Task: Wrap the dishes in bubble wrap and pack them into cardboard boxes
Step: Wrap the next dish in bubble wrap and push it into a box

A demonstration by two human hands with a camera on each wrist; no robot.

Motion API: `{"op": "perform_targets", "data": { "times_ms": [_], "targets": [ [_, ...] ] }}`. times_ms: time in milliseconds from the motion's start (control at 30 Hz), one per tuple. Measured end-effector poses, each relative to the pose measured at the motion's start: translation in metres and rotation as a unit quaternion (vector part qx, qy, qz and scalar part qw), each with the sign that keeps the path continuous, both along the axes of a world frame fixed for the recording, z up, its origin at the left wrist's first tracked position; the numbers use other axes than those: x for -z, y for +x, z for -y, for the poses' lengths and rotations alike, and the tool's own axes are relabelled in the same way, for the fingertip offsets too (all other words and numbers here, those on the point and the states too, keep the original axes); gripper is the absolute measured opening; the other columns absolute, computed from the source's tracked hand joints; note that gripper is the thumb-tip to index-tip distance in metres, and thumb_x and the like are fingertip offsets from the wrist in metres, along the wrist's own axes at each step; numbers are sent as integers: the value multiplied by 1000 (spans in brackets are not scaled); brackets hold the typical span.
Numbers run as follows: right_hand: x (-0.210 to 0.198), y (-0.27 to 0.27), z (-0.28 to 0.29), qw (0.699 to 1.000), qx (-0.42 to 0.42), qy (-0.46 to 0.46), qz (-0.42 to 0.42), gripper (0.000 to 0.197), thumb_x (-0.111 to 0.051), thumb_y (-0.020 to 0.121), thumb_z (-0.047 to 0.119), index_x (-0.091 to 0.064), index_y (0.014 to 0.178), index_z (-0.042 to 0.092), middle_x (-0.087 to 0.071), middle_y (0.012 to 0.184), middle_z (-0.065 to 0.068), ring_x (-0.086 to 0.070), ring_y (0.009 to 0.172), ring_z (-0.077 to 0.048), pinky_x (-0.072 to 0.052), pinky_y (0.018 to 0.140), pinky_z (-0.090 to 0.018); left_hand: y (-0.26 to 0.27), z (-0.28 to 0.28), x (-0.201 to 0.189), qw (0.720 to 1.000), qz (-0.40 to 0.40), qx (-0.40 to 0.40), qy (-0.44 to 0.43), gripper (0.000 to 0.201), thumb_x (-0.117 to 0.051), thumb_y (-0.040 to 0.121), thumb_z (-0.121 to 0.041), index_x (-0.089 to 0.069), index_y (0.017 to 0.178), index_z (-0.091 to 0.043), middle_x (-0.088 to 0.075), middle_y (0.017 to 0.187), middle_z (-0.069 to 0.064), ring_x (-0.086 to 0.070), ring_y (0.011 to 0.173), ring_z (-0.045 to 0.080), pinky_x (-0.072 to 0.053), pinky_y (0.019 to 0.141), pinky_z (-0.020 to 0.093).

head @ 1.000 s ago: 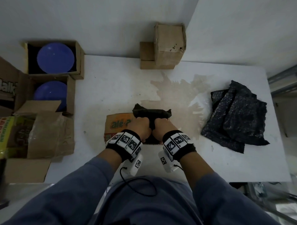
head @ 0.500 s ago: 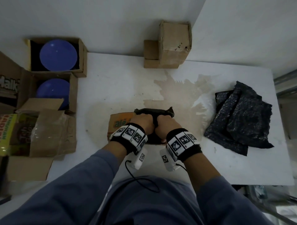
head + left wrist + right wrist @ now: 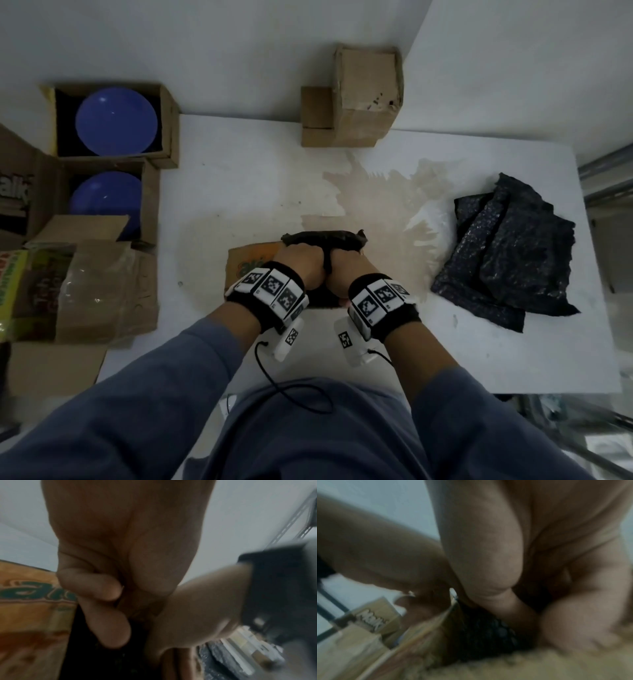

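Observation:
A dish wrapped in black bubble wrap (image 3: 322,237) sits partly inside a small printed cardboard box (image 3: 250,262) at the middle of the white table (image 3: 239,178). Both hands grip the top of the bundle side by side: my left hand (image 3: 301,263) on its left part, my right hand (image 3: 349,272) on its right. The left wrist view shows curled fingers (image 3: 106,615) over the black wrap (image 3: 102,662), beside the box's orange print (image 3: 30,601). The right wrist view, blurred, shows the black wrap (image 3: 484,628) under the hand at the box's edge (image 3: 419,649). The dish itself is hidden.
Two open boxes at the left each hold a blue plate (image 3: 116,120) (image 3: 106,202). A crumpled taped box (image 3: 85,284) lies in front of them. A closed box (image 3: 366,96) stands at the back wall. Black bubble wrap sheets (image 3: 507,253) are piled at the right.
The wrapped bundle has sunk a little lower into the box, with both hands holding it and pressing down. Nothing else on the table has moved.

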State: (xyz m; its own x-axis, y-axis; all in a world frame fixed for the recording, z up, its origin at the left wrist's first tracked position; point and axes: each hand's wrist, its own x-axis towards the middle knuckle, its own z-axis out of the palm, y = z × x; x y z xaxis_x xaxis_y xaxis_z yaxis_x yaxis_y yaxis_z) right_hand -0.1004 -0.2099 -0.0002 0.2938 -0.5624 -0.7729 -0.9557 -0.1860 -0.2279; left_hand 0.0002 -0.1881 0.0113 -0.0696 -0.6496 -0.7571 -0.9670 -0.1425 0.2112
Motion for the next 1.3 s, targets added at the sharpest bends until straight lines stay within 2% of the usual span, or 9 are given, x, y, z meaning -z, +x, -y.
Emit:
{"op": "perform_targets", "data": {
  "times_ms": [133, 233, 333, 433, 733, 900, 1067, 1233, 1300],
  "targets": [
    [4, -1, 2, 1000, -5, 20, 2, 23, -53, 96, 16, -61, 116, 8, -66, 110, -14, -61, 93, -28, -43, 73, -32, -4, -1, 2, 999, -17, -27, -39, 21, -43, 98, -18, -61, 104, -9, -61, 87, 7, -61, 78, 25, -49, 66, 34],
    [-2, -5, 8, 1000, -8, 19, -1, 22, -55, 93, 14, -62, 113, 8, -65, 105, -13, -60, 88, -27, -46, 72, -33, -8, 3, 3, 1000, -10, -17, -5, 21, -45, 99, -19, -63, 106, -9, -62, 82, 5, -65, 82, 25, -53, 77, 37],
    [-7, -4, 14, 1000, -7, -13, 2, 14, -53, 93, 13, -61, 103, 8, -59, 89, -9, -55, 78, -26, -46, 70, -33, -5, 10, 5, 1000, -16, -7, 15, 23, -45, 101, -18, -62, 111, -7, -68, 101, 10, -68, 92, 26, -53, 80, 37],
    [-1, -1, 11, 1000, -22, -11, -2, 21, -52, 95, 17, -64, 110, 9, -66, 99, -11, -59, 83, -27, -45, 71, -33, -2, 10, 4, 1000, 0, -4, 13, 26, -44, 100, -18, -61, 117, -7, -67, 111, 12, -66, 98, 27, -51, 79, 36],
    [-8, -2, 12, 998, -37, -54, -11, 18, -50, 93, 14, -59, 107, 8, -56, 91, -8, -60, 90, -29, -50, 75, -37, -4, 2, 21, 998, 31, 7, -48, 20, -43, 99, -19, -60, 93, -11, -59, 68, 2, -59, 65, 21, -50, 62, 33],
    [1, -2, 7, 997, -24, -78, 8, 34, -51, 92, 20, -49, 125, 11, -63, 109, -13, -62, 101, -33, -52, 79, -39, -2, -1, 20, 996, 19, -8, -89, 19, -45, 97, -17, -60, 106, -10, -63, 83, 7, -60, 70, 24, -52, 62, 35],
    [1, -2, 6, 997, -39, -71, 11, 29, -52, 91, 19, -56, 119, 11, -65, 107, -13, -63, 96, -33, -54, 82, -41, -11, -10, 21, 990, 32, -16, -135, 23, -47, 95, -20, -54, 114, -9, -66, 101, 11, -64, 85, 30, -43, 62, 34],
    [-9, -6, 15, 991, -59, -120, -1, 19, -50, 92, 13, -59, 108, 9, -59, 99, -11, -62, 96, -32, -46, 74, -36, -7, -1, 21, 993, 34, 12, -114, 21, -44, 97, -20, -62, 95, -9, -59, 74, 4, -54, 66, 24, -43, 61, 32],
    [-7, -4, 14, 989, -72, -126, -7, 18, -49, 93, 15, -61, 106, 10, -63, 105, -11, -63, 98, -31, -45, 73, -36, -6, -1, 15, 991, 50, 12, -121, 16, -45, 97, -19, -59, 97, -11, -58, 78, 4, -51, 67, 23, -42, 61, 33]
  ]
}}
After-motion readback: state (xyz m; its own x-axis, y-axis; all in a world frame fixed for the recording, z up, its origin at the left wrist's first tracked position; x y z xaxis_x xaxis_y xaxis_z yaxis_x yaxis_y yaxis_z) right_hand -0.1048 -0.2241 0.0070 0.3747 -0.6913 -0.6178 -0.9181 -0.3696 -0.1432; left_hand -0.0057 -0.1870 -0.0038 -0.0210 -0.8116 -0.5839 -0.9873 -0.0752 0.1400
